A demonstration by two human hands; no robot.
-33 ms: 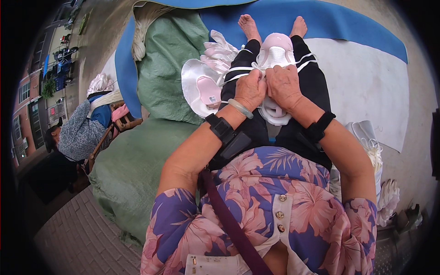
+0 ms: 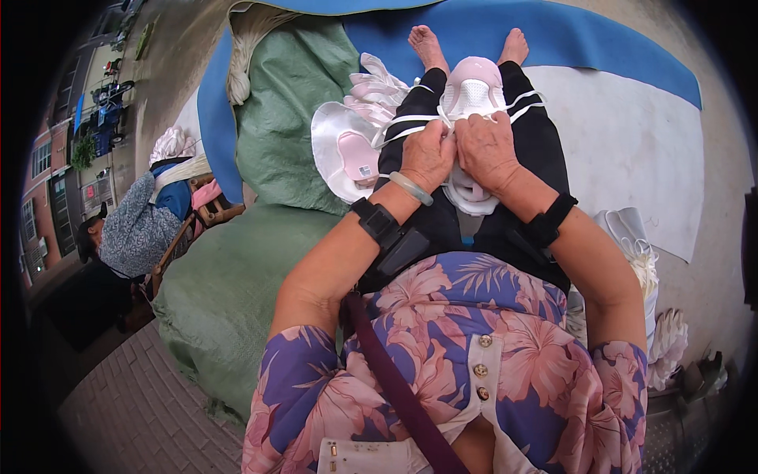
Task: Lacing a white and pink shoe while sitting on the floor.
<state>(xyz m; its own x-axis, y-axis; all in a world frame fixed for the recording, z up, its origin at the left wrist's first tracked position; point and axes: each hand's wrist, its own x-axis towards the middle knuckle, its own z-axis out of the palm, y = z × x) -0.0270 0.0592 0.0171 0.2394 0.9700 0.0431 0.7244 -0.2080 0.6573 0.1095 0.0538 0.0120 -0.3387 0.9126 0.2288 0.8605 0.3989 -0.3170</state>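
Observation:
A white and pink shoe upper (image 2: pixel 474 88) lies across my thighs, its perforated toe pointing away from me. White laces (image 2: pixel 410 120) run out to both sides of it. My left hand (image 2: pixel 430 152) and my right hand (image 2: pixel 484 148) meet over its middle, fingers bent and pinched around the lace. The exact point where they hold it is hidden under the fingers. Just left of my thigh lies another shoe upper (image 2: pixel 335 146), white with a pink insole-shaped patch. Beyond it is a pile of pink and white uppers (image 2: pixel 377 88).
Green woven sacks (image 2: pixel 245 276) bulge at my left. A blue mat (image 2: pixel 624 43) and a white sheet (image 2: pixel 632 150) spread beyond my legs. More white uppers (image 2: pixel 628 229) with laces lie at the right. Another person (image 2: pixel 146 217) sits at the far left.

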